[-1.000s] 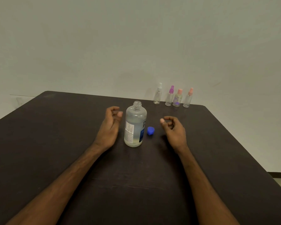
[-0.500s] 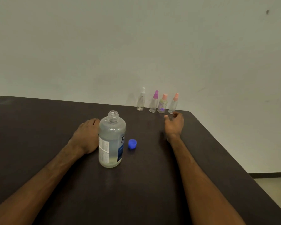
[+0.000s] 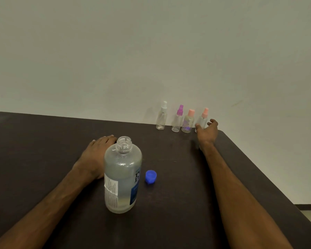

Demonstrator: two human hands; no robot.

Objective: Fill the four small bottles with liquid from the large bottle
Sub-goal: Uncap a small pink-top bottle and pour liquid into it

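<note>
Your large bottle [image 3: 122, 175] stands uncapped near you, liquid low in it; its blue cap [image 3: 150, 176] lies just beside it. Your left hand [image 3: 95, 155] rests flat, empty, behind it. At the table's [image 3: 43, 141] far edge, four small bottles [image 3: 182, 119] stand capped, none visibly filled. Your right hand [image 3: 207, 131], fingers spread, reaches the rightmost; grip not yet closed. All filling remains.

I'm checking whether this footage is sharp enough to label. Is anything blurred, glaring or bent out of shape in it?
Head view: soft, even light, no hard glare; the right hand is motion-smeared beside the rightmost pink-capped small clear bottle; the large clear plastic bottle and blue cap look sharp; the dark table edge bows from the wide lens.
</note>
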